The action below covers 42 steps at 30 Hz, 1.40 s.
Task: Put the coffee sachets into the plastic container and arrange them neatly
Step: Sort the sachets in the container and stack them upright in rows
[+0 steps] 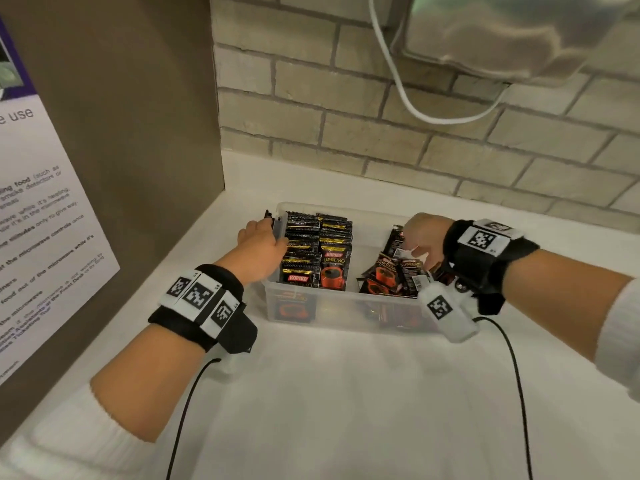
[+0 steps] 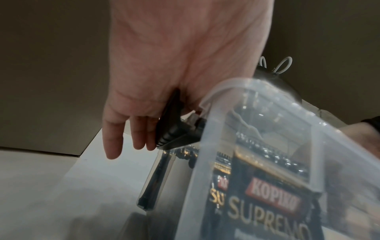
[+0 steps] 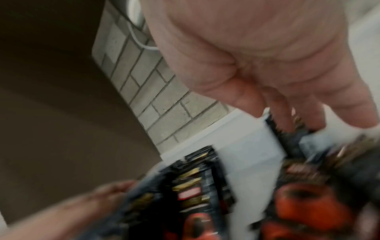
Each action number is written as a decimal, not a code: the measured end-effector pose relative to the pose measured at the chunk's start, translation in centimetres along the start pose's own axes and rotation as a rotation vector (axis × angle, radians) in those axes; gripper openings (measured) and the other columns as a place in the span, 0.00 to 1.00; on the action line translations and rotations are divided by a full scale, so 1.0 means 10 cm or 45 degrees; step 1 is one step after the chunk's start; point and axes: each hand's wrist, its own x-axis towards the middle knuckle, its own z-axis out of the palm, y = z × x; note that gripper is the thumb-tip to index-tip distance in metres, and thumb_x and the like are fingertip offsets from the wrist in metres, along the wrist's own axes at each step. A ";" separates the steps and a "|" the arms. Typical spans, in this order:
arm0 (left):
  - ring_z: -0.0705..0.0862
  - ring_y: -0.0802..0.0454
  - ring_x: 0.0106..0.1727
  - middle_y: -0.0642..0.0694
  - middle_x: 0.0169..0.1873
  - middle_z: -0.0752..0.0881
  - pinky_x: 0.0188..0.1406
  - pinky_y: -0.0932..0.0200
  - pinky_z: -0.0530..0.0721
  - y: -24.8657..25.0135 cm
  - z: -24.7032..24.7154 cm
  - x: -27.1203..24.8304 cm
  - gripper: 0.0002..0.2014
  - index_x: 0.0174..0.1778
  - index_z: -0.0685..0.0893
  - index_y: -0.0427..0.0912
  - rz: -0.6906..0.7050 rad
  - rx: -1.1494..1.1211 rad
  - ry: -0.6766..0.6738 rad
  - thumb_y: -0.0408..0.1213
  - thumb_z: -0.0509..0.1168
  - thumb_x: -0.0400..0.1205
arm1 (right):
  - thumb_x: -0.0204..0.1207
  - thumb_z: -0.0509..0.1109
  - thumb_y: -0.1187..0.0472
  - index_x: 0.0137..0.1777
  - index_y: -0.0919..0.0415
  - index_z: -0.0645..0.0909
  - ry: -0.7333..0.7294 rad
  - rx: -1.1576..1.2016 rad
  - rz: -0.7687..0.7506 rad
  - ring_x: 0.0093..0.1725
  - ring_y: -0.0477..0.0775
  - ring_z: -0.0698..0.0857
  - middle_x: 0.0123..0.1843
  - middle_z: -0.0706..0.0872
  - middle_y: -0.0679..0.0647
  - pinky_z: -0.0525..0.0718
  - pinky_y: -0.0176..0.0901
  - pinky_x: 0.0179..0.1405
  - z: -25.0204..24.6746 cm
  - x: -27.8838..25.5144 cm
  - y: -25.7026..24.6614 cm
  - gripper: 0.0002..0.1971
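A clear plastic container (image 1: 339, 310) stands on the white counter. Black Kopiko coffee sachets (image 1: 318, 251) stand in neat rows in its left half. A loose pile of sachets (image 1: 391, 275) lies in its right half. My left hand (image 1: 263, 244) grips the container's left wall by the black latch (image 2: 170, 126), thumb over the rim (image 2: 226, 91) and fingers (image 2: 131, 129) down the outside. My right hand (image 1: 420, 237) reaches into the right half and pinches an upright sachet (image 1: 394, 239) at the back of the pile. The right wrist view is blurred; the pinched sachet (image 3: 287, 138) shows under the fingers (image 3: 275, 104).
A brown cabinet panel (image 1: 145, 133) with a printed notice (image 1: 41, 220) closes off the left. A brick wall (image 1: 381, 133) runs behind, with a white cable (image 1: 415, 109) and an appliance (image 1: 519, 36) above. The white counter (image 1: 346, 410) stretches in front of the container.
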 end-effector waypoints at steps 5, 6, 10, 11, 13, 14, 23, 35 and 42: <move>0.71 0.39 0.64 0.35 0.63 0.71 0.63 0.45 0.75 -0.08 -0.02 0.10 0.18 0.69 0.70 0.38 0.024 -0.018 -0.038 0.43 0.52 0.86 | 0.78 0.67 0.49 0.82 0.59 0.54 -0.106 0.228 -0.067 0.77 0.58 0.69 0.79 0.67 0.55 0.69 0.50 0.76 0.07 0.00 0.11 0.37; 0.72 0.39 0.63 0.35 0.62 0.71 0.62 0.45 0.76 -0.09 -0.02 0.11 0.18 0.68 0.70 0.38 0.028 -0.002 -0.045 0.43 0.52 0.86 | 0.75 0.70 0.46 0.83 0.56 0.51 -0.147 0.307 -0.090 0.78 0.56 0.67 0.81 0.64 0.54 0.66 0.49 0.77 0.10 0.06 0.08 0.42; 0.73 0.40 0.59 0.36 0.60 0.73 0.60 0.47 0.76 -0.09 0.00 0.15 0.17 0.66 0.72 0.39 0.052 0.017 -0.047 0.43 0.51 0.85 | 0.68 0.76 0.44 0.83 0.53 0.47 -0.231 0.278 -0.138 0.81 0.56 0.60 0.84 0.55 0.54 0.63 0.52 0.79 0.16 0.27 -0.05 0.51; 0.72 0.40 0.60 0.36 0.60 0.73 0.60 0.48 0.73 -0.09 0.00 0.15 0.17 0.66 0.72 0.39 0.058 0.023 -0.048 0.43 0.51 0.85 | 0.68 0.77 0.45 0.83 0.54 0.47 -0.238 0.254 -0.148 0.81 0.57 0.60 0.83 0.55 0.55 0.64 0.51 0.78 0.15 0.30 -0.10 0.51; 0.69 0.40 0.65 0.35 0.63 0.72 0.62 0.48 0.70 -0.08 0.01 0.14 0.19 0.70 0.70 0.39 0.051 0.025 -0.049 0.43 0.51 0.86 | 0.67 0.78 0.49 0.83 0.56 0.49 -0.233 0.210 -0.166 0.79 0.58 0.64 0.82 0.59 0.56 0.68 0.49 0.74 0.17 0.37 -0.18 0.51; 0.68 0.40 0.67 0.35 0.64 0.71 0.63 0.47 0.68 -0.09 0.01 0.14 0.20 0.72 0.68 0.39 0.045 0.020 -0.048 0.43 0.50 0.86 | 0.67 0.79 0.50 0.82 0.57 0.51 -0.224 0.185 -0.181 0.77 0.59 0.67 0.80 0.62 0.57 0.70 0.48 0.71 0.19 0.39 -0.21 0.50; 0.66 0.40 0.69 0.36 0.65 0.69 0.66 0.47 0.68 -0.08 0.03 0.13 0.19 0.73 0.67 0.41 0.048 -0.017 -0.042 0.42 0.50 0.86 | 0.74 0.73 0.51 0.64 0.62 0.71 -0.295 -0.099 -0.368 0.52 0.53 0.72 0.57 0.68 0.54 0.76 0.41 0.48 0.19 0.54 -0.25 0.24; 0.71 0.38 0.65 0.38 0.56 0.73 0.59 0.48 0.71 -0.23 0.00 0.11 0.14 0.65 0.72 0.44 0.098 0.035 -0.044 0.41 0.52 0.85 | 0.74 0.72 0.62 0.41 0.58 0.74 0.321 0.640 -0.110 0.40 0.51 0.75 0.39 0.78 0.52 0.72 0.41 0.38 -0.04 -0.12 0.59 0.08; 0.57 0.40 0.79 0.39 0.78 0.58 0.77 0.48 0.57 -0.06 -0.17 -0.04 0.26 0.77 0.64 0.42 0.152 0.034 0.062 0.46 0.58 0.84 | 0.74 0.70 0.72 0.42 0.61 0.78 0.837 1.922 -0.040 0.42 0.53 0.83 0.39 0.84 0.54 0.82 0.35 0.42 0.27 -0.55 0.72 0.06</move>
